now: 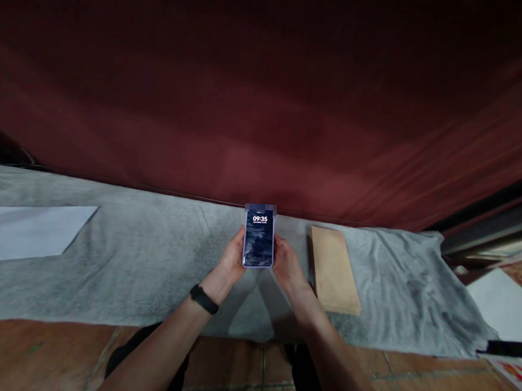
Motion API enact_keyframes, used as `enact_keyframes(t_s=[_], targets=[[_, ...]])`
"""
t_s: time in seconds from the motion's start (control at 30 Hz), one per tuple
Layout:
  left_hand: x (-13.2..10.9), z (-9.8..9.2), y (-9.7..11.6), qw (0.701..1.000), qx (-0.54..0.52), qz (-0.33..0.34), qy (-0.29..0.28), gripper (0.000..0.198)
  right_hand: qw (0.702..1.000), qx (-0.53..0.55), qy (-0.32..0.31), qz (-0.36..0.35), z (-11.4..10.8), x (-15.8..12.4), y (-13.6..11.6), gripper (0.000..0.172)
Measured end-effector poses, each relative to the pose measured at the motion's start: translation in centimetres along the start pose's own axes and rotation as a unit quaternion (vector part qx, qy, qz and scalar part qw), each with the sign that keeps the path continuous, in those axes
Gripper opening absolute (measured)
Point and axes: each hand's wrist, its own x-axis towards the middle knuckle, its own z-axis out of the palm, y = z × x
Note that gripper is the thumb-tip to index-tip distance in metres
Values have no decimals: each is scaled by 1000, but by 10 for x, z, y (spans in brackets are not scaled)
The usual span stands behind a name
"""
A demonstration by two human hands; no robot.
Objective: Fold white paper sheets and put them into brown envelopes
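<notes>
A smartphone (259, 241) in a pale purple case is held upright between my two hands, its lit screen reading 09:35. My left hand (233, 256) grips its left edge, with a black band (204, 299) on that wrist. On the opposite edge, my right hand (286, 262) is closed around the phone's side. Most of the fingers are hidden behind it. Right of my right hand lies a stack of brown envelopes or paper (335, 271) on the grey cloth (154, 254).
White paper sheets (34, 232) lie on the cloth at the left. A dark red curtain (247, 114) hangs behind the cloth. At the far right is another white sheet (502, 304). Brown floor tiles (236, 367) show along the front.
</notes>
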Motion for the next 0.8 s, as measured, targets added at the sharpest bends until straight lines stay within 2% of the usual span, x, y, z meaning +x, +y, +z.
enact_keyframes(t_s=[0.1,0.2,0.43,0.8], targets=[[0,-2,3,999,2,32,25,30,998,-51,-6,-26,1,-2,9,27],[0,1,5,999,13,37,33,33,994,-102,-3,-50,-2,-5,14,30],[1,5,9,998,18,46,29,32,982,-169,-2,-86,-3,-10,23,57],[0,5,6,999,-18,44,24,29,975,-196,7,-102,-4,-8,33,59]])
